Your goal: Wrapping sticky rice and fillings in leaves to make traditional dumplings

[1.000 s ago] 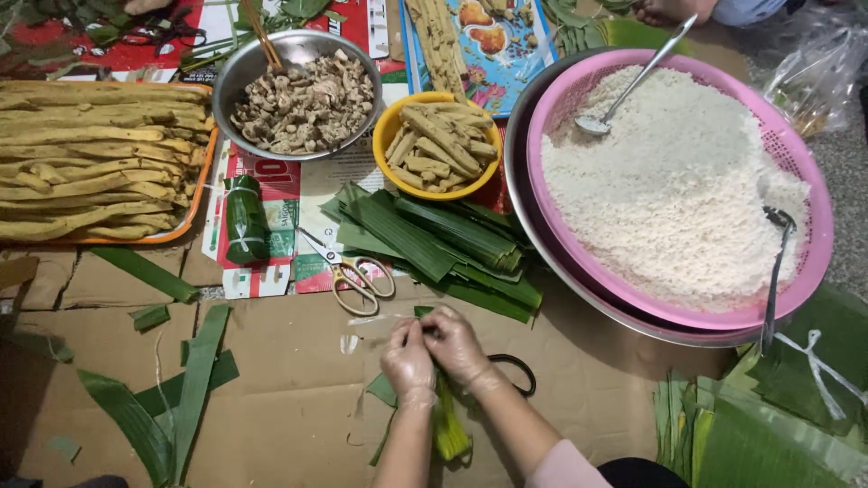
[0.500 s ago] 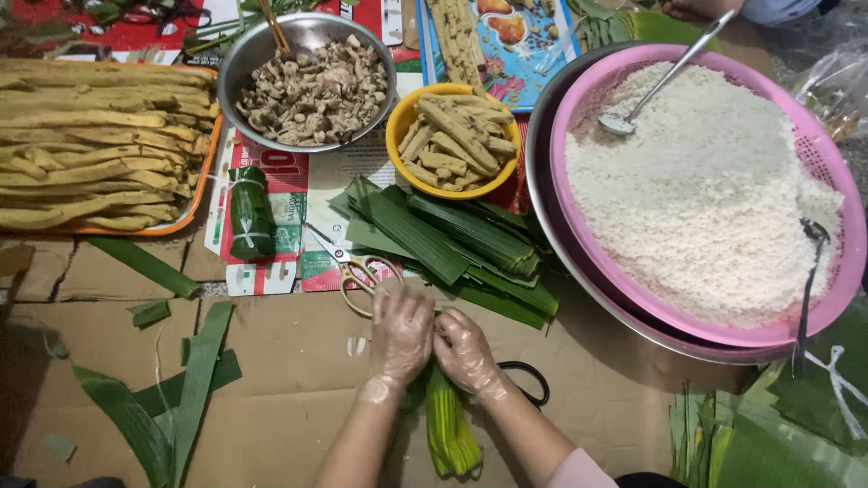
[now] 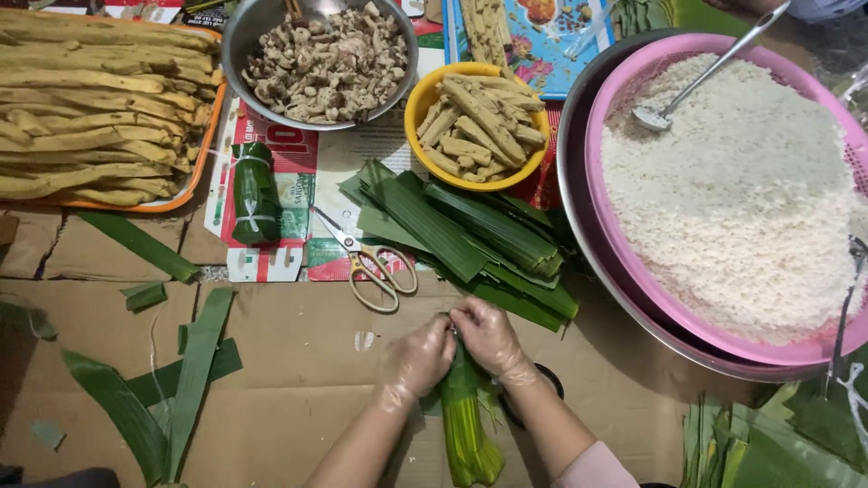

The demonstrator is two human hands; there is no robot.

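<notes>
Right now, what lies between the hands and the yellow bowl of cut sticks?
In the head view, a stack of green leaves lies between the hands and the yellow bowl; scissors lie just left of it.

"What's that under my fingers?"

"A long green leaf roll (image 3: 466,411), lying on the cardboard, running from my hands back toward me. My fingers pinch the far end closed. The near end fans open, the leaf edges there yellow-green and loose."

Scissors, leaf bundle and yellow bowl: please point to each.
scissors (image 3: 372,268), head view, on the handle loops.
leaf bundle (image 3: 467,425), head view, on its green middle.
yellow bowl (image 3: 418,107), head view, on its left rim.
</notes>
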